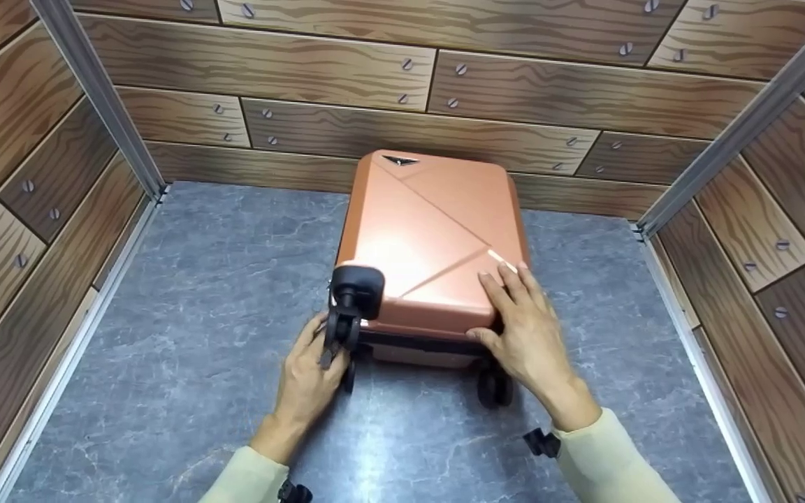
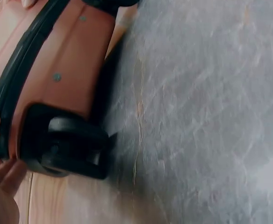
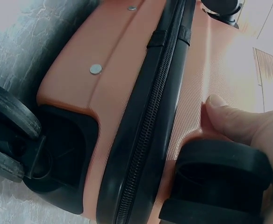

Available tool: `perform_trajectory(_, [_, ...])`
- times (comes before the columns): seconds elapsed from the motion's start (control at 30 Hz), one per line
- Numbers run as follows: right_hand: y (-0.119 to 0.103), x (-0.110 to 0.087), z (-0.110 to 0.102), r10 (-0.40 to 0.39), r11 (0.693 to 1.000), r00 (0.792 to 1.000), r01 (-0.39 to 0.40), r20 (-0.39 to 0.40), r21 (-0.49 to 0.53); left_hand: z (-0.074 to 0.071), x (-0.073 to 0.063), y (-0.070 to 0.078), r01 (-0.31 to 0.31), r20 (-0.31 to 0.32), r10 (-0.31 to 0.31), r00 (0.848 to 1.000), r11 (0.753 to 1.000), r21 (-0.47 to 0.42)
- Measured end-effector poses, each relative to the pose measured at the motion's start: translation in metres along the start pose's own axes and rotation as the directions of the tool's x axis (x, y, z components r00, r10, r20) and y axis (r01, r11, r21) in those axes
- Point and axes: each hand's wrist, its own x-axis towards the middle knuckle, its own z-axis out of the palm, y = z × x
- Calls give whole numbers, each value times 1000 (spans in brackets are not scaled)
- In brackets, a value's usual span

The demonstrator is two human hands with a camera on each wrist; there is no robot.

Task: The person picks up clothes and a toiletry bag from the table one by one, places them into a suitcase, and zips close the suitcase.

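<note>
An orange-pink hard-shell suitcase [image 1: 437,216] lies flat on the floor, its black-wheeled end towards me. My left hand [image 1: 301,384] grips the near left corner at the zipper seam, its fingertips partly hidden behind a black caster wheel [image 1: 359,290]. Over the near right corner lies my right hand [image 1: 532,342], its fingers stretched along the top shell. The right thumb [image 3: 230,119] presses the end face beside another caster wheel [image 3: 220,163]. A black zipper [image 3: 153,107] runs round the middle of the case and looks closed in the right wrist view.
Grey marbled flooring [image 1: 221,279] surrounds the suitcase. A wood-plank-patterned wall [image 1: 346,77] stands right behind its far end. Similar panels [image 1: 18,223] rise at left and right, with metal strips [image 1: 710,370] along their bottoms. Black straps [image 1: 542,442] sit at the pale sleeves.
</note>
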Motion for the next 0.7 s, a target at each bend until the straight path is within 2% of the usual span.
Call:
perform_trajectory(0.17, [1,-3,1,-4,1000,1000,4,-21,-4,3,1,2,20,22,-20,1000,1000,-14])
perform_trajectory(0.3, [2,-4,3,-6,1000,1000,6,-27,-5,6,0,1,12,21,-11,1000,998,-68])
perform_trajectory(0.5, [1,-5,4,2,1000,1000,-2,-23,6,9,-2,2,-55,32,59,998,993,-106])
perform_trajectory(0.7, [0,-3,3,-6,1000,1000,6,-19,2,0,6,-1,-134,16,138,990,978,-161])
